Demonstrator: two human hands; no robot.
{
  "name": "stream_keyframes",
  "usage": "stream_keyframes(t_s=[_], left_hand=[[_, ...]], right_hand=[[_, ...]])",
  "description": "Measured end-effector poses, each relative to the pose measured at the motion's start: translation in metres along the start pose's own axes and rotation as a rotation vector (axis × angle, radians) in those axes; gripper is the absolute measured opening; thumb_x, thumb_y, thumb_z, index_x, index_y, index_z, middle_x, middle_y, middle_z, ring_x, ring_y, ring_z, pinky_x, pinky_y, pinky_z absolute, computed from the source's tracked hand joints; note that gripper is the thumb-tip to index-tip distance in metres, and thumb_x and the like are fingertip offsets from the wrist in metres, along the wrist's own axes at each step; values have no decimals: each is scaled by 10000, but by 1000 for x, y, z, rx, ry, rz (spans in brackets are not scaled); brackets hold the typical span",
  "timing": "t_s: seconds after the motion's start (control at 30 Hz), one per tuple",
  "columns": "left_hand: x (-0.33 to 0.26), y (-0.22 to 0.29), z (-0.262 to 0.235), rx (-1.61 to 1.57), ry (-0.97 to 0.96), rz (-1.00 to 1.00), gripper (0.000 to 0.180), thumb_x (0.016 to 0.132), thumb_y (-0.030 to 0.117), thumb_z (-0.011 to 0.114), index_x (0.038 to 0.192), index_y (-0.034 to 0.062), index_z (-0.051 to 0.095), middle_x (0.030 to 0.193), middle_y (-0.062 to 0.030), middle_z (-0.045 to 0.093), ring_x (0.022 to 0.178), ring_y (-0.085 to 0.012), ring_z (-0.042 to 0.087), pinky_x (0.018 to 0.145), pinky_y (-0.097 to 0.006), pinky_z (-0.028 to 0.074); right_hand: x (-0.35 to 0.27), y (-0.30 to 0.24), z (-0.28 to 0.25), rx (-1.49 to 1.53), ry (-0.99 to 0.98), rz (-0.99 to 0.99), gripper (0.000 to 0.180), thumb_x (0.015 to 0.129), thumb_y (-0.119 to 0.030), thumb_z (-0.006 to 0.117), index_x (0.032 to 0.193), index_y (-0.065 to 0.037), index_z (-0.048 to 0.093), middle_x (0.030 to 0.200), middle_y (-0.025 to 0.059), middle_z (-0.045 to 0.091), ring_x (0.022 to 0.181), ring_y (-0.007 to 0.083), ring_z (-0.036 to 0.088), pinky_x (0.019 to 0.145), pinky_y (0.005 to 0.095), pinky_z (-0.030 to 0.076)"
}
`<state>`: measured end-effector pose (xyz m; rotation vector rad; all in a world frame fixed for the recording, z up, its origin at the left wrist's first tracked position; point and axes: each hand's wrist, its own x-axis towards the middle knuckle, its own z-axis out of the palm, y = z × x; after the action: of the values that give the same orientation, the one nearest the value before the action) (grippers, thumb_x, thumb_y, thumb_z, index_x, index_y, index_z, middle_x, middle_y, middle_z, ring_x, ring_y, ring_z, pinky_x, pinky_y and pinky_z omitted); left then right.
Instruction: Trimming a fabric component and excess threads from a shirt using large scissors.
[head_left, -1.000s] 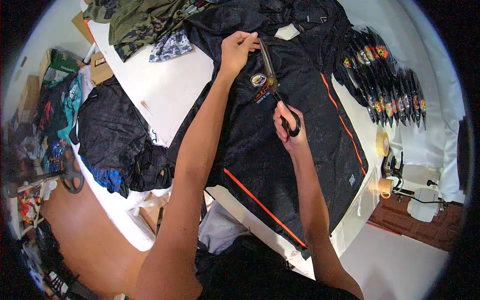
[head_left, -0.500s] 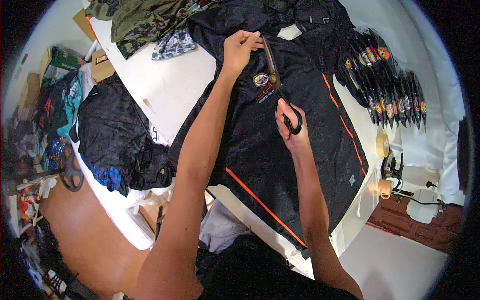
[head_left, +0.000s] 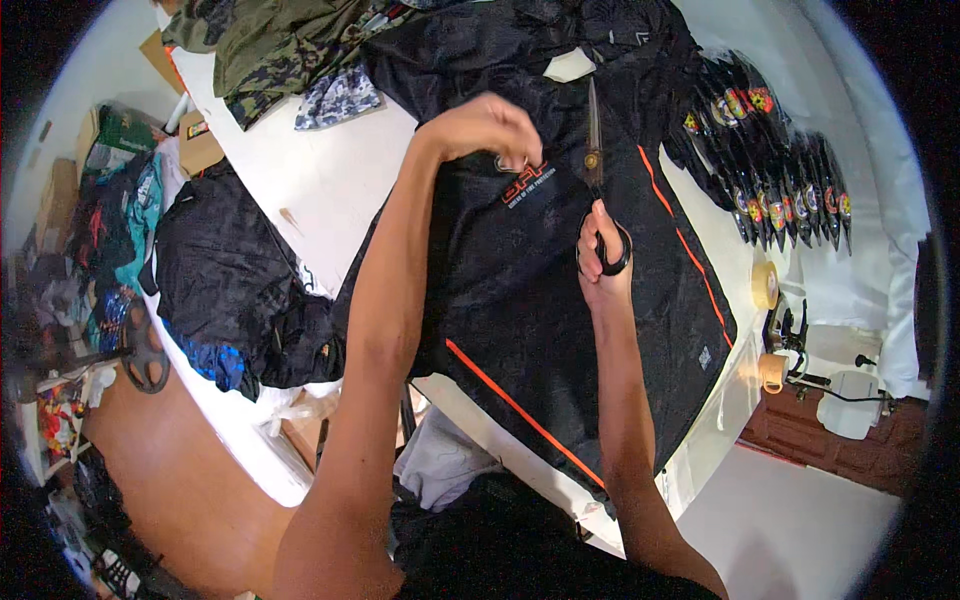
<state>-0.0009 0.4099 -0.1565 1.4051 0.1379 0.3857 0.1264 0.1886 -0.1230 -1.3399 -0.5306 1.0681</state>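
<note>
A black shirt (head_left: 520,300) with orange piping lies spread over the white table in front of me. My right hand (head_left: 606,265) is closed round the black handles of a pair of scissors (head_left: 593,155). Their blades point away from me above the shirt and look closed together. To the left, my left hand (head_left: 485,132) hovers with bent fingers over the printed chest of the shirt. Motion smears those fingers, so whether they pinch anything is unclear. The hand covers most of the round chest emblem.
Camouflage garments (head_left: 290,50) lie at the far left of the white table (head_left: 290,190). A heap of black clothing (head_left: 225,270) rests at the left. Several packed black garments (head_left: 770,190) line the right side, near a roll of tape (head_left: 765,286). A wheel (head_left: 146,346) stands beyond the left edge.
My left hand has come down and nearer from the shirt's upper part to its chest print. The scissors have shifted right and nearer, away from the left hand.
</note>
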Motion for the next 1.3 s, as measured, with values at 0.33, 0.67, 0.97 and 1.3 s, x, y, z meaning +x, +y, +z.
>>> stream_keyframes(t_s=[0.33,0.67,0.97,1.3], left_hand=[[25,-18,-17,307,879,392,331,764,200,734,1042,52,634,749,-30,607,587,-109,532,574,-232,450],[29,-22,-13,329,783,250,181,838,172,644,912,14,695,722,-43,657,618,-76,574,594,-200,452],[29,-28,-19,31,655,429,244,853,136,626,1048,-10,627,776,-45,655,691,-95,593,643,-224,473],[26,-24,-9,349,682,364,174,815,107,663,967,26,686,793,-25,654,708,-73,580,676,-223,467]], right_hand=[[-4,5,6,-25,-21,27,364,862,-293,612,582,-120,455,441,-35,401,298,37,321,287,180,223],[-4,6,7,12,-35,27,348,854,-257,620,578,-116,462,432,-43,397,291,38,316,287,180,221],[-8,8,9,-19,-55,50,354,860,-254,609,574,-118,452,424,-45,391,291,35,316,286,177,221],[-10,11,5,-73,-97,35,341,911,-297,527,642,-106,442,484,-47,389,307,19,290,281,162,220]])
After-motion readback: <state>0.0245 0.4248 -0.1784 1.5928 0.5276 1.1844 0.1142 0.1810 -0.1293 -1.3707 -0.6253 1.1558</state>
